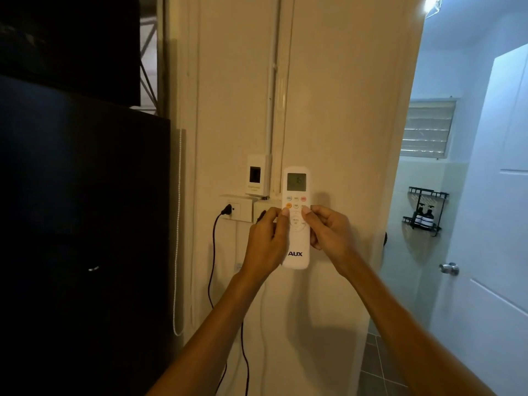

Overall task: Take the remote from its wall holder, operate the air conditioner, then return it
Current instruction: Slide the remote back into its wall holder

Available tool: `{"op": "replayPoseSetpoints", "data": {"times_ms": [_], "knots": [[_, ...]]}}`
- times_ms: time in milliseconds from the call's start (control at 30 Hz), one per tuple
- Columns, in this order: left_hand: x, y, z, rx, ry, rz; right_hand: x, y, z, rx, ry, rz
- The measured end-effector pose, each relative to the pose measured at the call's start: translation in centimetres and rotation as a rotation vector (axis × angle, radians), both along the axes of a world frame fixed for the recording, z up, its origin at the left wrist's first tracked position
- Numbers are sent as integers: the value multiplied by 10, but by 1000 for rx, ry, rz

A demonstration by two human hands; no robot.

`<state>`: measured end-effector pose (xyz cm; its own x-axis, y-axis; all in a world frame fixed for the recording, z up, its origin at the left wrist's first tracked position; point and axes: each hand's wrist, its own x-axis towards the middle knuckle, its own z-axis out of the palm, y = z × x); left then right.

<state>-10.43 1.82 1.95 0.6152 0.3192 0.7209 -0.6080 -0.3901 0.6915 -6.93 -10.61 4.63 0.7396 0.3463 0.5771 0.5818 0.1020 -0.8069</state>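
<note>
Both bare forearms raised from the lower edge, converging upward toward the middle. Left hand [267, 241] at the left side of the remote [296, 218], back of the hand facing the camera, fingers curled around the edge, thumb tip laid on the front face near the upper buttons. Right hand [328, 231] on the opposite side, level with the left, fingers wrapped behind, thumb tip pressed on the front just across from the other thumb. Each grip closed, wrists nearly straight, elbows out of view below.
</note>
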Motion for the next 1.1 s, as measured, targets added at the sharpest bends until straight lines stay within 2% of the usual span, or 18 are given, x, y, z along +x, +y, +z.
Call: {"op": "replayPoseSetpoints", "data": {"times_ms": [467, 600, 767, 933, 1100], "knots": [[146, -18, -7, -47, 79, -80, 133, -19, 2, -108, -57, -214], [172, -24, -12, -127, 33, -34, 162, -20, 6, -145, -87, -294], [189, -40, -39, -271, -56, 125, 182, -25, 12, -132, -114, -379], [200, -50, -58, -133, -49, 264, 185, -30, 22, -110, -139, -445], [207, -54, -63, -14, 49, 349, 188, -27, 31, -90, -140, -461]]}}
